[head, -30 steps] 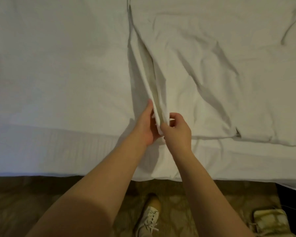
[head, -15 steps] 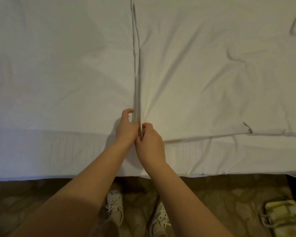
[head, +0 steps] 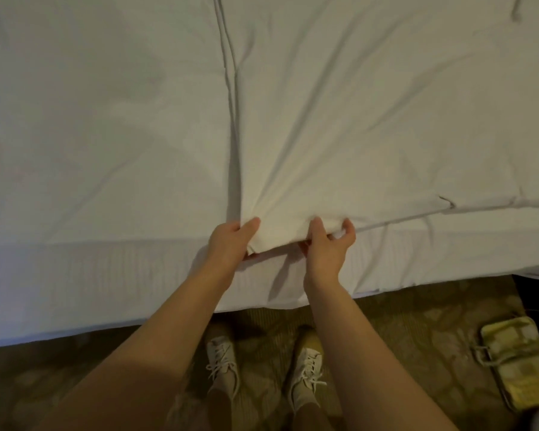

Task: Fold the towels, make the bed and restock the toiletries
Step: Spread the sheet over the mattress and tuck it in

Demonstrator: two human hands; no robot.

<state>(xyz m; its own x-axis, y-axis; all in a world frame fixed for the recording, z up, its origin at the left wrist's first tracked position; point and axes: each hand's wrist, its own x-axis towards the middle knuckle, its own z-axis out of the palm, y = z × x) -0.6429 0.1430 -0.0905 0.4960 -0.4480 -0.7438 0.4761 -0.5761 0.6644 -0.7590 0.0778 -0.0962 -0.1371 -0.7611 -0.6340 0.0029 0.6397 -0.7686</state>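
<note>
Two hands, touching half a second ago, are now gripping well apart: left hand (head: 229, 241) and right hand (head: 327, 245) are each pinching the duvet (head: 355, 135) hem at the bed's (head: 106, 275) near edge, with patterned carpet (head: 417, 321) lying open below.

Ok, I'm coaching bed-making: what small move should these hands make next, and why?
Probably draw the cover toward you over the mattress side, pulling it taut: the left hand and right hand both pinch its near corner, and creases fan out from that grip.
</note>
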